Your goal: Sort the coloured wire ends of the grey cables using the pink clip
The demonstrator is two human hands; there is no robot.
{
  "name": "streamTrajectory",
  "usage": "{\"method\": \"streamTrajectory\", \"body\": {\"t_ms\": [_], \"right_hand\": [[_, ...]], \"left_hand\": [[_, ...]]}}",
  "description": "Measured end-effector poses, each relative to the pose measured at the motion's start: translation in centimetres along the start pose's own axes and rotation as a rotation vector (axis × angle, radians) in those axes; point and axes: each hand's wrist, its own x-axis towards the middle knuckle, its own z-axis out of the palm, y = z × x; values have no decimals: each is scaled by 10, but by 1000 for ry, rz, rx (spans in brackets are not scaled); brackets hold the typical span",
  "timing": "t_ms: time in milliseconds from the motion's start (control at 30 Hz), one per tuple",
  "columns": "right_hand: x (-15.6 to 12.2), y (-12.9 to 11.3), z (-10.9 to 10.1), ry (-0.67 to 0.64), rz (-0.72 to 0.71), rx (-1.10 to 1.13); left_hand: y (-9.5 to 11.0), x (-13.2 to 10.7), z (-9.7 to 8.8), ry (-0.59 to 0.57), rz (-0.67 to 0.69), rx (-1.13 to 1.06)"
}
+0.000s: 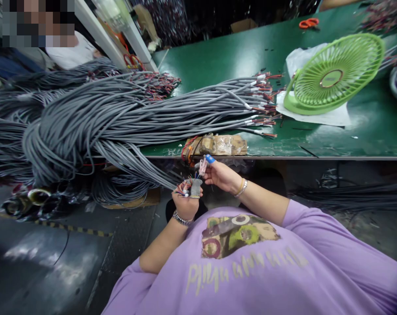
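My left hand is closed around the ends of a bundle of grey cables, whose thin coloured wires fan out at the fingers. A grey wrap shows at its thumb. Just beyond, my right hand pinches a small pale pink piece right above the wire tips; its exact kind is too small to make out. Blue tape covers one of the right fingertips. Both hands are in front of the table's near edge, close to my body.
Many grey cables with bare coloured ends lie across the green table. A taped wooden block sits at its near edge. A green fan stands to the right; orange-handled scissors lie behind it. Another person is at far left.
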Motion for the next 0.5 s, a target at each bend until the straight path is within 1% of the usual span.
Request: {"method": "streamTrajectory", "body": {"t_ms": [100,233,400,500], "right_hand": [[4,0,0,20,-19,18],[6,2,1,12,-18,102],[9,4,3,47,-36,142],[10,6,2,52,-39,152]], "left_hand": [[-1,0,2,10,-9,2],[-5,1,3,-4,4,23],[-9,2,3,2,-46,17],[-10,1,3,-1,-50,16]]}}
